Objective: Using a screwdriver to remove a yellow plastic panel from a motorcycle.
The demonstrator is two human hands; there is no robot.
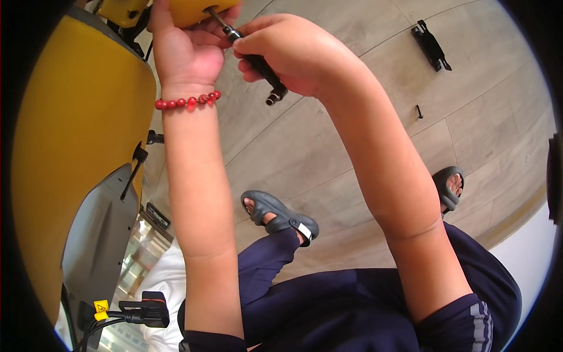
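- The black screwdriver (255, 58) sits at the frame's top centre, its long axis slanting from lower right up-left, tip in the yellow part (193, 9).
- The right hand (287, 53) closes its grip on the handle.
- The left hand (187, 50), with a red bead bracelet (187, 102), clasps the yellow part.
- A black bracket (431, 47) lies on the floor (352, 135), upper right.

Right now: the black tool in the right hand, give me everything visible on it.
The black tool is a slim, dark, screwdriver-like driver, matte handle with a shiny metal end cap pointing down-right. Its thin shaft angles up-left into the yellow part at the top edge. The right hand wraps the handle; the left hand, with a red bead bracelet at its wrist, grips the yellow part beside the tip. The tip itself is hidden.
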